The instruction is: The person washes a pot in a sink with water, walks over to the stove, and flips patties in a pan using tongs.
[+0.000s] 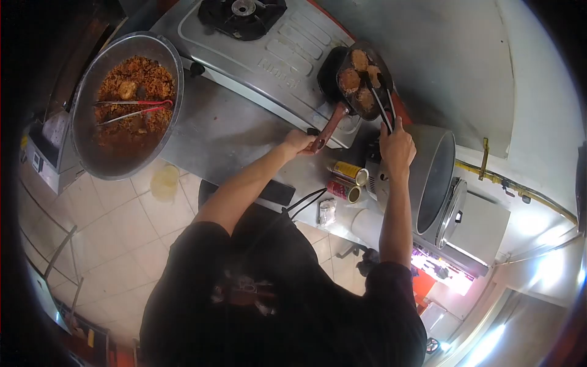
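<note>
My left hand point(299, 142) is closed at the end of the brown handle of a frying pan point(343, 60), right beside a black stove knob point(313, 131); its fingertips are partly hidden. Several browned patties point(349, 80) lie in the pan, which sits over the right burner. My right hand point(397, 150) grips a pair of tongs point(384, 109), whose dark tips reach down into the pan among the patties. Whether the tips pinch one cannot be made out.
A metal bowl point(79, 137) of reddish food with red-handled tongs point(143, 104) stands left of the stove point(263, 76). Two cans point(350, 172) and a small packet point(327, 212) sit near my right forearm. A large pot point(431, 177) stands at the right, by the wall.
</note>
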Tool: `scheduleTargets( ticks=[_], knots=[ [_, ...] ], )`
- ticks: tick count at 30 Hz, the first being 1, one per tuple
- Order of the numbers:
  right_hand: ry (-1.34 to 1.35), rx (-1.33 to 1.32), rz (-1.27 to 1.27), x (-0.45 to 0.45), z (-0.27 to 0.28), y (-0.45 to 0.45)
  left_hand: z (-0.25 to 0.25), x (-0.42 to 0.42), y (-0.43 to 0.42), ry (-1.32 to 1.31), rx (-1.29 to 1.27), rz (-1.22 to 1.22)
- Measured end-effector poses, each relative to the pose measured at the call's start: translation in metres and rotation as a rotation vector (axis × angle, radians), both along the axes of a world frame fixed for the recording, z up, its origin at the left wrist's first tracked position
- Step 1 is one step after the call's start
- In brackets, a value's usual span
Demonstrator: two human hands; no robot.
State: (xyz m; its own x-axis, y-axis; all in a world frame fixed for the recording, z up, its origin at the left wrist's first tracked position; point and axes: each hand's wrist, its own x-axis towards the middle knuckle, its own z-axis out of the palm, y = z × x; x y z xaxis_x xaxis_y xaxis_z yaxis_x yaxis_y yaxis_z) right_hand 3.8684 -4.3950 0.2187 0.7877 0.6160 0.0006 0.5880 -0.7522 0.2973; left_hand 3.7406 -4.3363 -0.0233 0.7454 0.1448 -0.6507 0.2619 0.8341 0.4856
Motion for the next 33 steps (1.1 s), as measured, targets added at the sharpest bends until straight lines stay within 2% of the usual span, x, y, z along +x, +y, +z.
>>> scheduleTargets(
  ticks=[3,7,9,10,12,13,15,19,21,25,27,28,30,31,33],
  knots=[
    [0.002,-0.042,0.03,0.007,-0.011,0.004,-0.01,0.007,-0.009,0.002,-0.125,0.115],
    [-0.027,0.01,0.08,0.032,-0.024,-0.017,-0.017,0.009,-0.012,-0.035,-0.031,0.091],
    [0.069,0.442,0.34,0.064,-0.044,-0.05,-0.026,0.013,-0.018,0.006,-0.038,0.167],
    [0.069,0.439,0.348,0.062,-0.037,-0.054,-0.018,0.011,-0.013,0.003,-0.041,0.175],
    [1.078,0.922,-0.557,0.052,-0.022,-0.069,-0.005,0.007,-0.006,0.133,0.166,0.001],
    [1.076,0.916,-0.558,0.045,-0.02,-0.072,-0.014,0.011,-0.009,0.132,0.159,0.002],
    [1.354,1.266,-0.86,0.029,-0.024,-0.075,-0.034,0.018,-0.015,0.049,0.008,0.045],
    [1.286,1.228,-0.928,0.031,-0.044,-0.084,0.012,-0.003,0.008,0.071,0.1,-0.09],
    [1.088,1.111,-0.788,0.028,-0.046,-0.079,0.009,-0.003,0.008,0.056,0.096,-0.112],
    [1.083,1.015,-0.69,0.04,-0.047,-0.086,-0.006,0.002,0.003,0.047,0.111,-0.13],
    [0.551,0.922,-0.206,0.033,-0.047,-0.081,-0.019,0.005,0.003,0.05,0.169,-0.158],
    [0.554,0.924,-0.206,0.028,-0.041,-0.075,-0.023,0.005,0.002,0.035,0.211,-0.177],
    [0.032,0.529,0.131,0.013,-0.022,-0.064,-0.026,0.003,0.001,-0.044,0.295,-0.209],
    [0.032,0.531,0.117,0.002,-0.014,-0.055,-0.023,0.0,0.001,-0.1,0.324,-0.212],
    [-0.008,0.186,0.014,-0.012,-0.005,-0.035,0.006,-0.002,0.01,0.04,0.061,-0.113]
  ],
)
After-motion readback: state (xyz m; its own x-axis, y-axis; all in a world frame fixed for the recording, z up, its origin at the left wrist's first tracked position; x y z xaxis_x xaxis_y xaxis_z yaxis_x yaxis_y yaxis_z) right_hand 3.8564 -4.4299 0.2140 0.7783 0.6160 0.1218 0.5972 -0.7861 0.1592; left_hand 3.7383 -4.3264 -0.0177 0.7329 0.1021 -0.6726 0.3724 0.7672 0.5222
